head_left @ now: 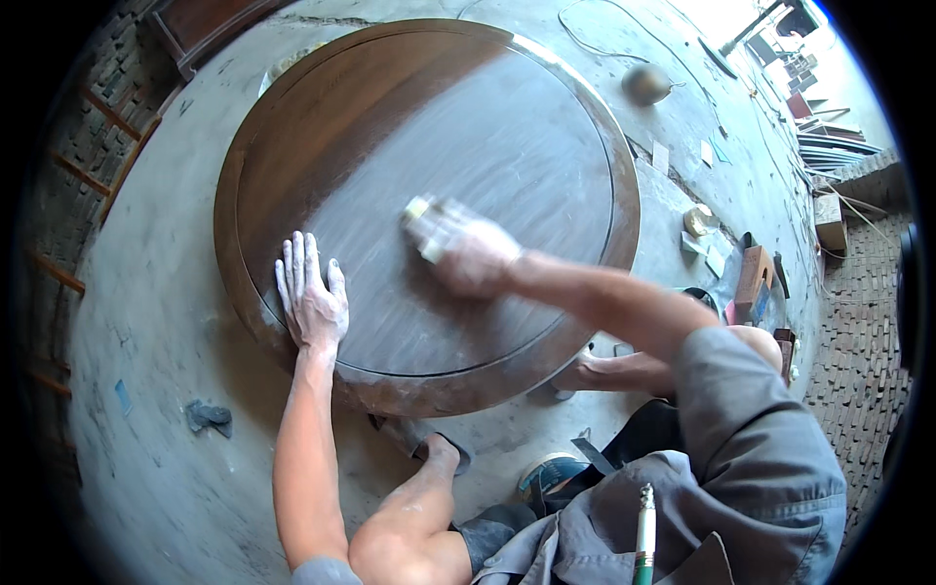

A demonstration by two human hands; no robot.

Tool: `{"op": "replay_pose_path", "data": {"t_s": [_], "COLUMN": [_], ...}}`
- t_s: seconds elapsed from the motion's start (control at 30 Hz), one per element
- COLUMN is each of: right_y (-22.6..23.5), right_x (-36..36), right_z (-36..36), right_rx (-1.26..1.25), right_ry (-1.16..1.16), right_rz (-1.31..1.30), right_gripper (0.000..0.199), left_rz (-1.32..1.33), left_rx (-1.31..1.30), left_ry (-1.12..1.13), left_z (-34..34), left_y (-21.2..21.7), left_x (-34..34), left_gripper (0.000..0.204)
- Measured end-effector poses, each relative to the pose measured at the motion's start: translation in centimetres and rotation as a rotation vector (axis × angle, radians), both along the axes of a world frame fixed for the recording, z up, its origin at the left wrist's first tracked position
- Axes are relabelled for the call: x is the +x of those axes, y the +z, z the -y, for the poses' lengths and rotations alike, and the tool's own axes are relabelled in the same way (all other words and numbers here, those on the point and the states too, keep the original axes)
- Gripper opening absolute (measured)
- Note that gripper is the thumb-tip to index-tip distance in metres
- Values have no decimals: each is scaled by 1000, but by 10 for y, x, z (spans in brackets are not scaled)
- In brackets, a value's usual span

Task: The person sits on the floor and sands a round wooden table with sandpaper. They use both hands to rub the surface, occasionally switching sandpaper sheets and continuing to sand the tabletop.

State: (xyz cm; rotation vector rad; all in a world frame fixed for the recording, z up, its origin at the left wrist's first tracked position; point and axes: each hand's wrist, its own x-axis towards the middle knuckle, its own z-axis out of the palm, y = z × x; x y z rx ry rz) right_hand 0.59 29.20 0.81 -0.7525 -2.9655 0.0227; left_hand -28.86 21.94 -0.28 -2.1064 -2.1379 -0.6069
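Observation:
A large round wooden tabletop [429,361] lies in front of me, with a dark groove running inside its rim. Its far left part is brown and glossy; pale dust covers the middle and right. My left hand [314,304] rests flat near the left edge, fingers stretched out and whitened with dust. Around the middle of the top, my right hand [470,252] is smeared by motion. It grips a small pale block with a yellowish end, which looks like a sanding block [417,213] pressed on the wood. The fingers partly hide the block.
Right of the tabletop, a rounded metal pot [645,86], paper pieces [707,153] and a wooden box [753,283] stand on the concrete floor. A grey rag [209,417] lies at left. Cables cross the floor at the back. A bucket [548,476] is beside my legs.

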Motion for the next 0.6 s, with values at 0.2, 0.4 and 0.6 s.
{"op": "replay_pose_path", "data": {"t_s": [0.2,0.4,0.6], "right_y": [-6,7,-3], "right_x": [38,50,34], "right_z": [-60,-70,-47], "right_rx": [310,179,31], "right_ry": [-416,-350,-409], "right_rz": [111,119,-243], "right_gripper": [56,55,57], "left_rz": [-4,1,20], "left_rx": [12,-9,-14], "left_ry": [-2,0,-4], "left_z": [-6,-4,-3], "left_y": [1,7,7], "left_x": [10,4,6], "left_gripper": [57,57,57]}}
